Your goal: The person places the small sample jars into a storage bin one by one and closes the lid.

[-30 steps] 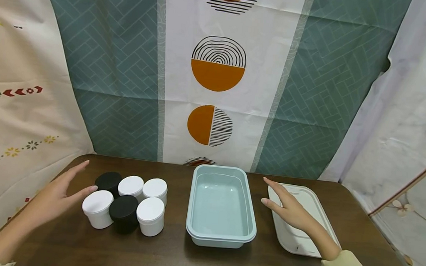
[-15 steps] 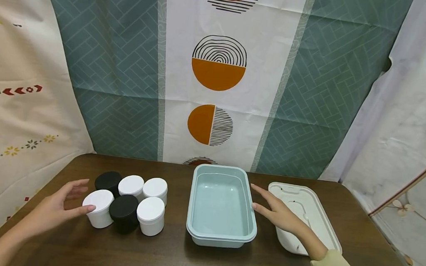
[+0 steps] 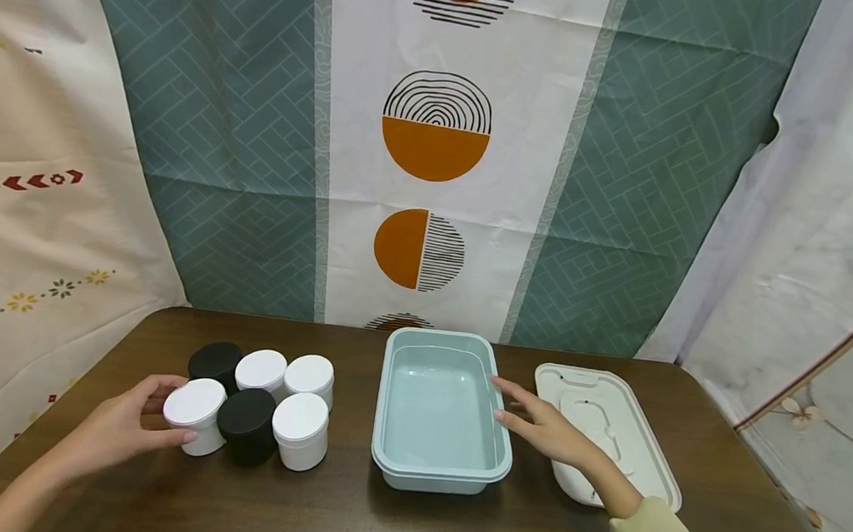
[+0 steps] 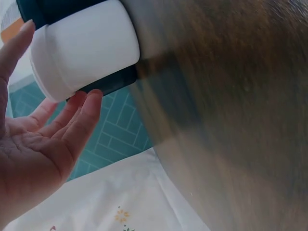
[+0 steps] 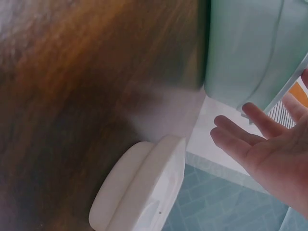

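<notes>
A white lidded jar (image 3: 193, 415) stands at the left front of a group of jars. My left hand (image 3: 124, 422) holds it, thumb across its front and fingers at its far left side; in the left wrist view the fingertips (image 4: 95, 94) meet the jar near its lid. Right beside it is a black jar (image 3: 248, 426). At the centre sits a light blue plastic bin (image 3: 440, 473). My right hand (image 3: 545, 430) is at the bin's right rim with fingers loosely extended, gripping nothing; the right wrist view shows the fingertips (image 5: 250, 108) close by the rim.
Another black jar (image 3: 214, 362) and several white jars, one of them a front white jar (image 3: 300, 436), stand close together. A white tray-like lid (image 3: 656, 451) lies right of the bin. Fabric (image 3: 254, 161) hangs behind the brown table (image 3: 301, 523).
My left hand has lowered and come in around the left front white jar. My right hand has moved left from over the white lid to the bin's right rim. The jars and bin have stayed put.
</notes>
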{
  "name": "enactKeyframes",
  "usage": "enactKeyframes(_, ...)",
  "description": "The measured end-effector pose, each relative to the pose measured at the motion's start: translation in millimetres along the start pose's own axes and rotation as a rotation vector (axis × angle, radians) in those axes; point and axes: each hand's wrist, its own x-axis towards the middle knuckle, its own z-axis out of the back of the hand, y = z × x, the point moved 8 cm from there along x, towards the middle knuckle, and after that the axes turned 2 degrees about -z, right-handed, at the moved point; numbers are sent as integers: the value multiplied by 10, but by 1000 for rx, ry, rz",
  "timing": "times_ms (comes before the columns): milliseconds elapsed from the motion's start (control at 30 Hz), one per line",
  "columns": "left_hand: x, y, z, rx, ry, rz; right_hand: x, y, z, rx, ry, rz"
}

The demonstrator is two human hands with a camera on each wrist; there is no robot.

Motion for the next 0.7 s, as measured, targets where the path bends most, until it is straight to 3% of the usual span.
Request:
enactKeyframes(400, 53, 11, -58, 42, 5, 43, 18, -26, -28, 84, 45, -16)
enactKeyframes(700, 31, 38, 11, 55, 14, 79, 28, -61, -22, 99, 44, -31)
